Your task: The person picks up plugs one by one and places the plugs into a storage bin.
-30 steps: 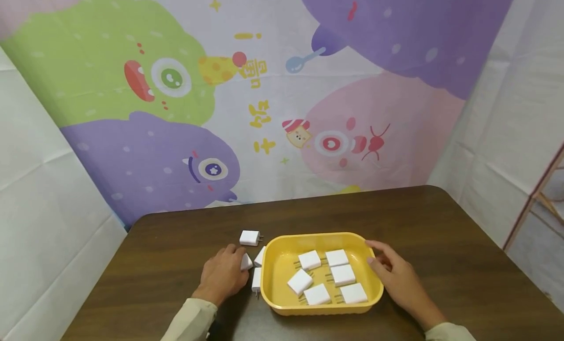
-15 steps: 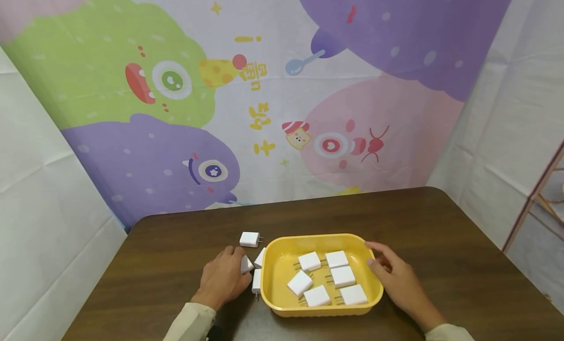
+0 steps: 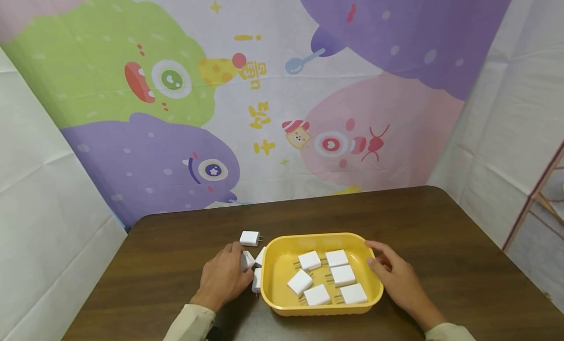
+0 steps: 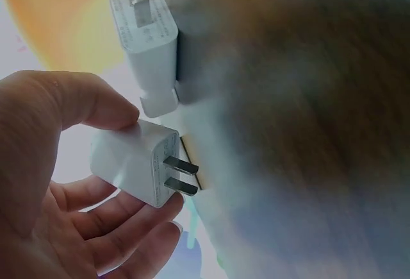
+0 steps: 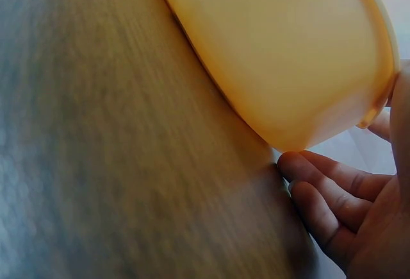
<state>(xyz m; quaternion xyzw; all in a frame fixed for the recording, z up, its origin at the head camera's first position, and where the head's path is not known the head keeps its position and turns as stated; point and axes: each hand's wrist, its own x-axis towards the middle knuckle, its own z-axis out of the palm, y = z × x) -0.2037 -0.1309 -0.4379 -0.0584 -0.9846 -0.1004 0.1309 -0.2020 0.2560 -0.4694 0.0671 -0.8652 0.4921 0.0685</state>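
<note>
Between the thumb and fingers of my left hand is a white charger plug, its two metal prongs pointing away from the palm in the left wrist view. Another white charger stands close by, prongs up in that view, against the yellow tray. My right hand holds the right rim of the yellow tray, thumb over the edge. In the right wrist view, other fingertips rest near the tray's outer wall. Several white chargers lie inside the tray.
Left of the tray, a charger and a partly hidden one sit against its wall. A further charger lies behind the left hand. The dark wooden table meets a cartoon-printed cloth at the back.
The charger in my left hand has tilted and risen slightly, showing more of its side. The right hand, the tray and its contents stay as they were.
</note>
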